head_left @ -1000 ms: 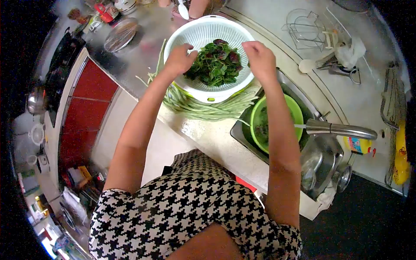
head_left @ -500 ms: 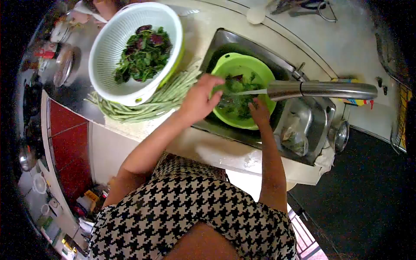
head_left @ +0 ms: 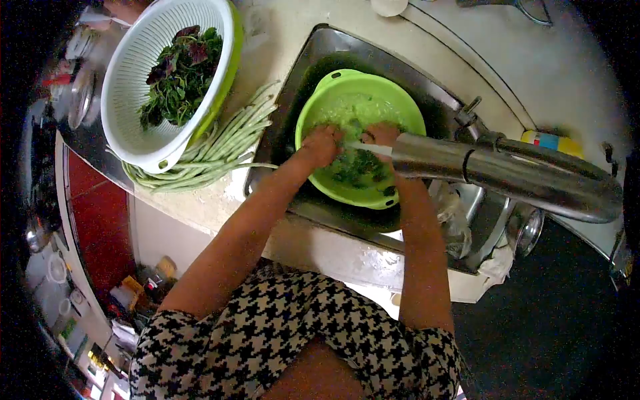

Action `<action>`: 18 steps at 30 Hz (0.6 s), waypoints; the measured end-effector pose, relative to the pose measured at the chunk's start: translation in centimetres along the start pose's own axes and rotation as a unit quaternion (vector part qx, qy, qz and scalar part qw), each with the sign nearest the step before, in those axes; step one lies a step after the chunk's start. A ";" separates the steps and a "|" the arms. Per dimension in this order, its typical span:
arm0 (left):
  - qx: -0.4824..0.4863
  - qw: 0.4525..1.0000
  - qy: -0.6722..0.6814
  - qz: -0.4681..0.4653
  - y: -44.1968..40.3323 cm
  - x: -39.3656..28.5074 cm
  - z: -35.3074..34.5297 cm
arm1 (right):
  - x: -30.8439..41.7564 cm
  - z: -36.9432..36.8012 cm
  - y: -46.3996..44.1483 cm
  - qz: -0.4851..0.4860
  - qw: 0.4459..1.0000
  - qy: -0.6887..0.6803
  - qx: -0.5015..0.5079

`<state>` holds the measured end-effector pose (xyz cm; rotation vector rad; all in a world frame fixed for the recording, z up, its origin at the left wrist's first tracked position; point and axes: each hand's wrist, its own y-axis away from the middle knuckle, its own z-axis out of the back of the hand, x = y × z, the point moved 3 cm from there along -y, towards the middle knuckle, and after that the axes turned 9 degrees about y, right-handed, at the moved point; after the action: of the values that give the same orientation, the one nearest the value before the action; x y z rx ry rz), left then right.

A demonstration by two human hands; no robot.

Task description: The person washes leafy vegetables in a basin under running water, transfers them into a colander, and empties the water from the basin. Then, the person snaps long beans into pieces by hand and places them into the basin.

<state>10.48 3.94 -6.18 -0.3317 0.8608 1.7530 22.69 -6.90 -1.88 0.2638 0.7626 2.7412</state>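
Note:
A green basin [head_left: 410,110] of water stands in the metal sink [head_left: 320,53], with dark leafy greens [head_left: 360,168] in its lower half. Water runs into it from the steel faucet [head_left: 507,170]. At the basin's left side my left hand [head_left: 323,145] reaches into the water, its fingertips hidden among water and leaves. My right hand [head_left: 381,137] is in the basin too, beside the faucet's mouth, partly covered by the faucet; its fingers are unclear. Left of the sink, a white colander [head_left: 123,100] holds more greens [head_left: 180,77].
Long green beans [head_left: 213,150] lie on the counter [head_left: 260,57] between colander and sink, one reaching over the sink's edge. The smaller sink bowl at right holds a plastic bag [head_left: 453,220]. A yellow bottle [head_left: 553,142] lies behind the faucet.
Both hands have left the colander and gone down into the green basin. The view has shifted, so the colander now appears farther left and the faucet larger.

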 end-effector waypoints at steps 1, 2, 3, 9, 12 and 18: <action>0.063 0.998 -0.017 0.007 -0.4 0.2 -0.9 | -1.0 -2.9 0.2 -0.002 0.998 -0.064 -0.009; 0.069 0.997 0.032 0.030 -0.4 0.2 -1.7 | -2.4 -6.2 -0.9 -0.004 0.988 -0.148 -0.034; 0.075 0.993 0.080 0.051 -0.4 0.2 -2.3 | -2.8 -9.2 -0.9 -0.007 0.971 -0.232 -0.053; 0.025 0.933 0.356 0.055 0.5 -1.4 -4.5 | 4.1 -13.8 1.9 -0.140 0.806 -0.572 -0.057; 0.017 0.847 0.522 0.103 0.3 -1.1 -5.2 | 7.3 -11.0 2.5 -0.221 0.685 -0.692 -0.054; -0.010 0.766 0.634 0.102 0.2 1.1 -5.5 | 11.4 -2.0 6.2 -0.114 0.932 -0.229 -0.258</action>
<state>8.89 0.91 -10.60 -1.6002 1.8568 1.5785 10.11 -9.33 0.81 0.6189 -0.0541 2.4011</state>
